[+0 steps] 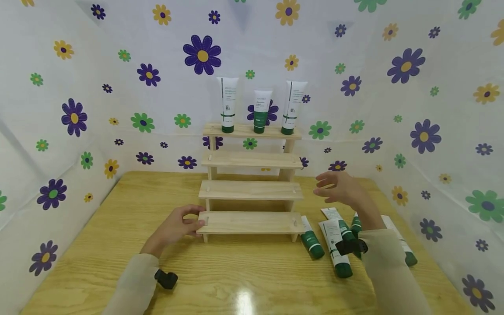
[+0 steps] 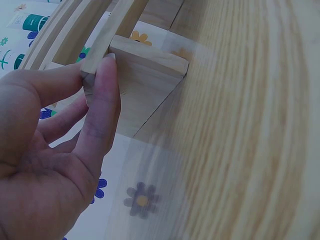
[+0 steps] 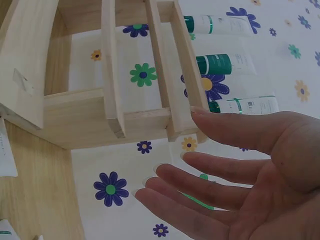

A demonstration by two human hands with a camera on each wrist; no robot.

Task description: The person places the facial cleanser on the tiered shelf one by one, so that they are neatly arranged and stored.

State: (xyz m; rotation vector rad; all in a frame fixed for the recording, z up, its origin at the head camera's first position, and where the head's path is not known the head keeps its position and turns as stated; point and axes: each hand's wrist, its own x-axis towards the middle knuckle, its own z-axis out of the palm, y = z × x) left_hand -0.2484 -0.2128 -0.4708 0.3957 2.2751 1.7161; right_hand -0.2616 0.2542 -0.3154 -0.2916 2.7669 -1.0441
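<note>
A stepped wooden display rack (image 1: 252, 190) stands on the table, its lowest shelf toward me. My left hand (image 1: 179, 226) pinches the left end of that lowest shelf (image 2: 120, 30) between thumb and fingers. In the air to the right of the rack is my right hand (image 1: 338, 188), fingers spread loosely and holding nothing. Three white-and-green tubes stand upright on the top shelf: a tall left tube (image 1: 228, 105), a shorter middle tube (image 1: 261, 111) and a tall right tube (image 1: 293, 107). Below my right hand several similar tubes (image 1: 334, 245) lie on the table.
The wooden table (image 1: 157, 280) is backed by a white cloth (image 1: 252, 43) printed with flowers, which also hangs at both sides. One lying tube (image 1: 312, 243) is close against the rack's lower right corner. Another tube (image 1: 409, 253) lies beyond my right forearm.
</note>
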